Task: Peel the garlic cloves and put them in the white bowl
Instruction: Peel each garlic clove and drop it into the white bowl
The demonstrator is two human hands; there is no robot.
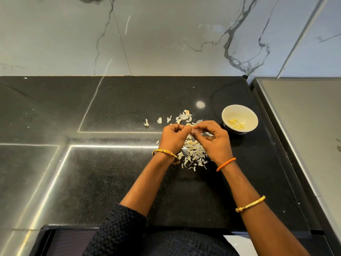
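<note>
Left hand [174,134] and right hand [212,137] are pinching one garlic clove [192,129] together above the peels [194,152]; the white bowl [239,119] is sitting just right, near the table [110,172] edge.

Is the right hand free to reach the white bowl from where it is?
Probably yes: the white bowl sits just beyond the right hand with bare countertop between, though its fingers are busy pinching a clove.

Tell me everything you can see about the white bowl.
The white bowl is small, round and glossy, ceramic by its look, with a dark outside low down. It stands upright on the black counter, to the right of both hands, touching neither. A few pale yellow peeled cloves lie inside.
</note>
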